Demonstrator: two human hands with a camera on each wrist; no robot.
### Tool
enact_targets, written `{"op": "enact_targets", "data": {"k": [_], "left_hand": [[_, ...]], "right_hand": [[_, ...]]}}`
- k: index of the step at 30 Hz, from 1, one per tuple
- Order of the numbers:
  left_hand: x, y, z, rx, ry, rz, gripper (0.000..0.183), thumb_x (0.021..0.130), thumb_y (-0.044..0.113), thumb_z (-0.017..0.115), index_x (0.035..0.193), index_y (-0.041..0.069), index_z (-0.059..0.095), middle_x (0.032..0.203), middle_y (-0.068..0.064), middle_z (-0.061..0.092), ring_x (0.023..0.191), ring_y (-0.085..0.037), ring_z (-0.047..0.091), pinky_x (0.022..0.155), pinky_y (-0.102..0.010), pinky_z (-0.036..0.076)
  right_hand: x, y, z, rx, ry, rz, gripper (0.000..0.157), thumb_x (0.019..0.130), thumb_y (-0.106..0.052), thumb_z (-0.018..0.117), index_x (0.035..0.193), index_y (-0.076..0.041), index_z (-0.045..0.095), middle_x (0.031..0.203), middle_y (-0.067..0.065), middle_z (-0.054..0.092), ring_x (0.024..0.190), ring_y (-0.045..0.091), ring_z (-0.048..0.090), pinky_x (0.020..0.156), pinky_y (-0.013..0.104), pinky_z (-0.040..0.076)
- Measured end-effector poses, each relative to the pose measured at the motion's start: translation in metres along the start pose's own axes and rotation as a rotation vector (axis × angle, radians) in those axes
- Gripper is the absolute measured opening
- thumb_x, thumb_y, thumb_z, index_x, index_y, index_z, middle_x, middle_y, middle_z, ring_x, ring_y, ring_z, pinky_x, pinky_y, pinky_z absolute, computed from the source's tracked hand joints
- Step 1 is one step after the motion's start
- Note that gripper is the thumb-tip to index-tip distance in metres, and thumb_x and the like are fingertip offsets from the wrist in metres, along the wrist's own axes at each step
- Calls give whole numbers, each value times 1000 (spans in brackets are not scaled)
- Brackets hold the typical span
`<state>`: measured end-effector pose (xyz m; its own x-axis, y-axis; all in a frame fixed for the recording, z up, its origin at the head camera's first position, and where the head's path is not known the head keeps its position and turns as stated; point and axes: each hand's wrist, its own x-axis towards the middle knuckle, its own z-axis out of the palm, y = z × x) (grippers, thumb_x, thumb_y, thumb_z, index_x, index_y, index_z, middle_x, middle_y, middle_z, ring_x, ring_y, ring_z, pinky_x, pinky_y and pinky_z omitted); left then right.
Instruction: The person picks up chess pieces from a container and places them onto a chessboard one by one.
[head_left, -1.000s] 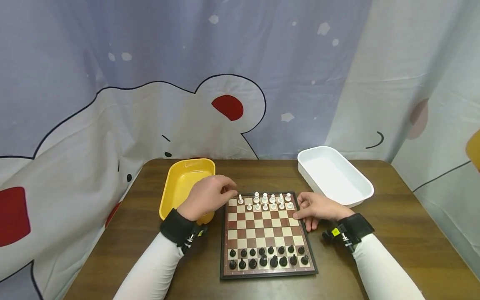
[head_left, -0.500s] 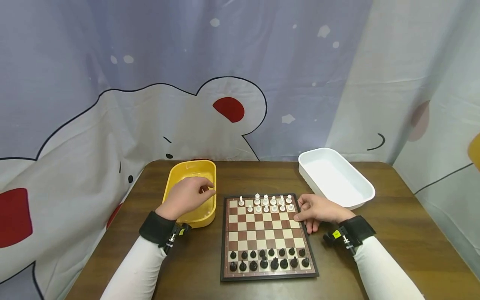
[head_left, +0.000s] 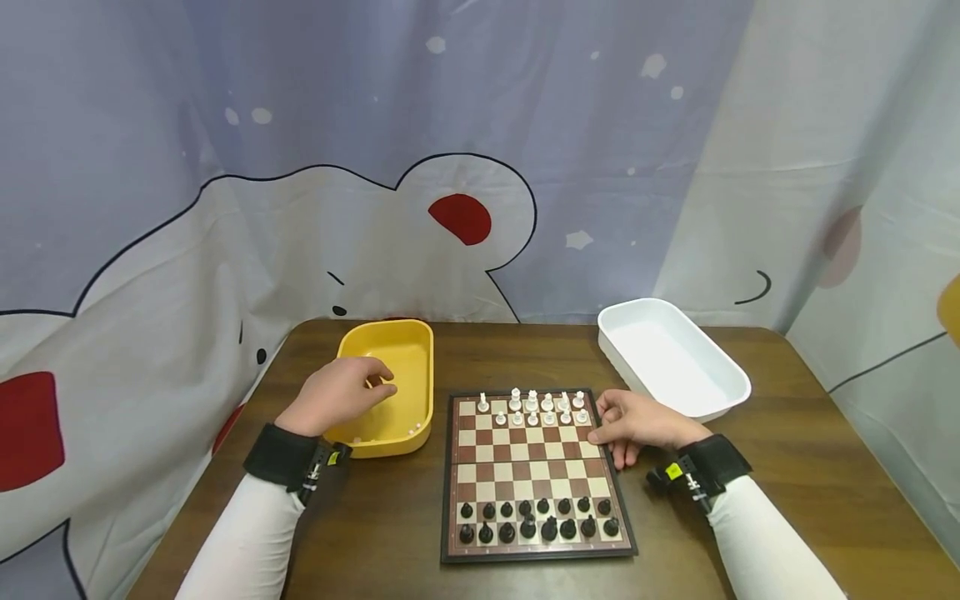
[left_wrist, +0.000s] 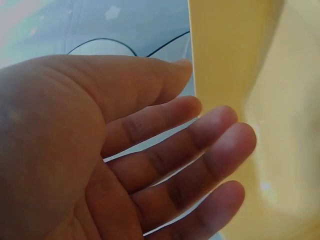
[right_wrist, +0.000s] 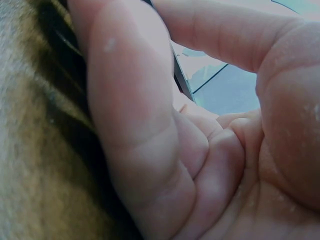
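Note:
My left hand [head_left: 341,393] hovers over the yellow tray [head_left: 429,392], its fingers loosely bent. In the left wrist view nothing lies between the thumb and the spread fingers [left_wrist: 232,145], with the tray wall beside them. A few small white bits [head_left: 414,430] show at the tray's near end. My right hand [head_left: 637,423] grips the right edge of the chessboard [head_left: 517,462], thumb on top and the other fingers curled at its side. White chess pieces [head_left: 532,401] stand in two rows at the board's far end, and black chess pieces [head_left: 528,527] fill two rows at the near end.
A white tray [head_left: 675,358] stands at the back right, just beyond my right hand. The wooden table [head_left: 390,517] ends at a patterned curtain [head_left: 615,167] behind. Each wrist wears a black band with a small camera.
My left hand has moved left from the board's far left corner to over the yellow tray. The white bits in the tray have come into sight. My right hand has stayed at the board's edge.

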<state>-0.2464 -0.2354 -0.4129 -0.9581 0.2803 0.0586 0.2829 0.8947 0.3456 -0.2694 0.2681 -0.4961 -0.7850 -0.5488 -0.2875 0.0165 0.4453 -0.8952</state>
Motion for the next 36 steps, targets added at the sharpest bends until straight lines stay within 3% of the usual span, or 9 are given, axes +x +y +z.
{"op": "enact_targets", "data": {"k": [6,12,22,31,36], "left_hand": [[-3,-8,-7,-8,-56,-31,34,103,33,81,124,6,82,105,-5,78,90,-23,68,83,-46,61],[-9,-10,-10,-26,-186,-53,35,98,31,86,120,5,82,106,-5,79,87,-22,67,78,-43,60],[-10,-1,3,-28,-303,-59,33,94,33,89,115,9,83,89,1,71,76,-18,64,71,-38,56],[-12,4,11,62,-313,-81,20,93,33,86,91,15,79,77,3,67,70,-19,62,65,-39,50],[-14,6,14,82,-314,-129,28,91,36,86,77,16,72,67,1,63,61,-20,60,60,-36,46]], "right_hand": [[1,1,1,6,-13,-15,48,99,-18,84,119,5,47,76,15,71,54,22,73,48,30,57],[0,-2,1,2,-15,-14,47,99,-19,83,118,4,47,75,15,72,55,22,73,48,29,57],[0,-1,0,23,-10,-1,49,98,-18,85,121,5,47,78,17,73,53,20,72,48,30,58],[-1,-2,2,-1,-4,-9,48,99,-19,84,120,5,47,75,14,71,56,23,74,49,30,57],[-1,-2,2,7,-5,-4,47,99,-18,84,119,5,48,75,15,71,55,22,73,49,30,57]]}}
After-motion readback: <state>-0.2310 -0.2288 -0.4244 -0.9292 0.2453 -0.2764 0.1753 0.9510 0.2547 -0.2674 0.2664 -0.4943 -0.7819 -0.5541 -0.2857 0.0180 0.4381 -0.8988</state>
